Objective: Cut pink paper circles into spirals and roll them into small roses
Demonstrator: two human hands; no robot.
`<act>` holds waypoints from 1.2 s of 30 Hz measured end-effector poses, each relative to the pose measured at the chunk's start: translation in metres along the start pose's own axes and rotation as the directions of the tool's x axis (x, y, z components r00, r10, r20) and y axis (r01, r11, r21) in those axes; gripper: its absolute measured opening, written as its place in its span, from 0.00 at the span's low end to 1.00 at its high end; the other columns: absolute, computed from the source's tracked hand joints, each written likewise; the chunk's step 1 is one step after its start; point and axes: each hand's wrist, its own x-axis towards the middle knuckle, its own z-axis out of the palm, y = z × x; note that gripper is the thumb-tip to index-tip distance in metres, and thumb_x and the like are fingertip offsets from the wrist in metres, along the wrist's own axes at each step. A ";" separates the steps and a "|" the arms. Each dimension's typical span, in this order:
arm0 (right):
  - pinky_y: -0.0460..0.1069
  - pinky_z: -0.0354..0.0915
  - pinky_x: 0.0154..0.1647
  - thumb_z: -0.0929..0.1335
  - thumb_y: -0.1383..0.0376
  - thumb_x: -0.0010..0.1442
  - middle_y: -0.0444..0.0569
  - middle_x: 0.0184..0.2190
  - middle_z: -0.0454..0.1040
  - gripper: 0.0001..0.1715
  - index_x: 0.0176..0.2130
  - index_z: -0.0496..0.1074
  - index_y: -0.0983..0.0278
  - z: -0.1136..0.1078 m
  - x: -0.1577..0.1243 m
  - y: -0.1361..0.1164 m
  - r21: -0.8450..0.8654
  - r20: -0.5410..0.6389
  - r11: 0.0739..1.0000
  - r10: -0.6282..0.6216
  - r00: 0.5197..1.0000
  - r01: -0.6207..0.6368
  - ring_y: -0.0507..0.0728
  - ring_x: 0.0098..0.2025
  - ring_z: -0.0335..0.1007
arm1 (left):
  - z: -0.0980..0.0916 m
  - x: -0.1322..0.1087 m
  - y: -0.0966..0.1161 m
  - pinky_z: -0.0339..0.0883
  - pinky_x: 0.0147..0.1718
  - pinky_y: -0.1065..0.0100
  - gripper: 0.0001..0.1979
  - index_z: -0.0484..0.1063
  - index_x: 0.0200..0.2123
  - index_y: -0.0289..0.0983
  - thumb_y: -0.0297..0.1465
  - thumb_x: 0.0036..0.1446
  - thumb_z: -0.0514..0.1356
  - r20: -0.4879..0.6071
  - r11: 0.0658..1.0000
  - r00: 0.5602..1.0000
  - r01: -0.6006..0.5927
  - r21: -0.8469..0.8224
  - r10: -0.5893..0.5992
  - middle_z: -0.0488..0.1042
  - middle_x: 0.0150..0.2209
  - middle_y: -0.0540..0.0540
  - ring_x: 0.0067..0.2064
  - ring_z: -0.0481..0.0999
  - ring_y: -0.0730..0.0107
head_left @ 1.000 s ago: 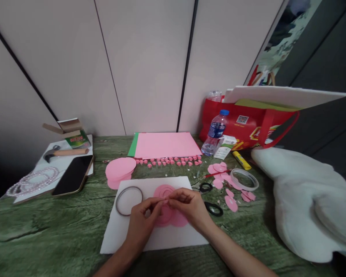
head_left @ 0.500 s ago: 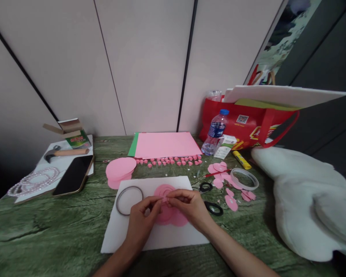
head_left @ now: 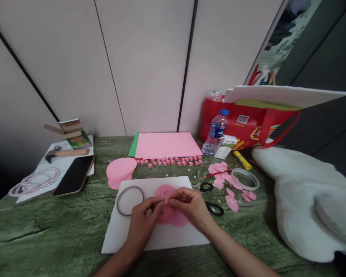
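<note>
The green wood-grain table (head_left: 46, 238) spreads out below you, with a red bag (head_left: 232, 115) at its far right side and a white plush object (head_left: 300, 207) along the right. Before you lies a white board (head_left: 167, 240), and beyond it a stack of pink sheets (head_left: 168, 144) sits near the wall, its green edge showing on the left. Your 2 hands meet over the board: your left hand (head_left: 142, 219) comes in from the left, your right hand (head_left: 192, 206) from the right, fingertips nearly touching. Under them are overlapping pink discs (head_left: 178, 220), partly covered by your fingers. To the left of the discs, a thin ring (head_left: 117, 203) lies flat on the board; to the right, the black scissors (head_left: 209, 205) lie near your right wrist. Smallest of all is the pink piece (head_left: 166, 201), pinched between thumb and forefinger of each hand. It sits right at the fingertips, between your 2 hands and above the discs; it is so small and covered that its shape is hard to make out.
</note>
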 end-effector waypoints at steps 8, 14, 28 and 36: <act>0.44 0.67 0.23 0.74 0.63 0.39 0.45 0.18 0.75 0.09 0.24 0.75 0.66 0.002 -0.001 -0.004 -0.052 0.012 0.999 -0.017 1.000 0.017 0.51 0.21 0.70 | -0.001 0.001 -0.002 0.65 0.28 0.70 0.11 0.76 0.31 0.34 0.35 0.49 0.58 -0.007 1.000 1.000 -0.017 0.015 0.017 0.74 0.22 0.48 0.26 0.72 0.69; 0.46 0.69 0.27 0.73 0.62 0.42 0.46 0.20 0.76 0.11 0.28 0.76 0.66 0.001 -0.001 -0.003 -0.060 0.009 0.998 -0.021 1.000 0.022 0.52 0.23 0.71 | -0.002 0.001 0.000 0.65 0.27 0.71 0.11 0.76 0.31 0.35 0.35 0.48 0.58 -0.028 1.000 1.000 -0.002 -0.001 0.002 0.75 0.22 0.48 0.26 0.72 0.69; 0.43 0.64 0.20 0.74 0.65 0.39 0.42 0.16 0.73 0.10 0.23 0.71 0.66 0.001 0.001 -0.001 0.011 -0.011 1.000 -0.013 1.000 0.013 0.48 0.18 0.66 | -0.001 0.001 0.002 0.64 0.27 0.71 0.10 0.76 0.30 0.34 0.34 0.48 0.58 -0.033 1.000 0.999 -0.011 -0.001 0.011 0.74 0.21 0.49 0.25 0.71 0.69; 0.44 0.66 0.23 0.75 0.64 0.40 0.44 0.18 0.74 0.10 0.24 0.73 0.66 0.000 0.001 -0.002 -0.003 0.012 1.000 -0.023 1.000 0.023 0.50 0.20 0.69 | -0.002 0.000 0.003 0.65 0.29 0.71 0.09 0.73 0.25 0.36 0.34 0.51 0.56 0.025 0.999 0.999 -0.042 0.003 0.042 0.74 0.22 0.49 0.27 0.72 0.69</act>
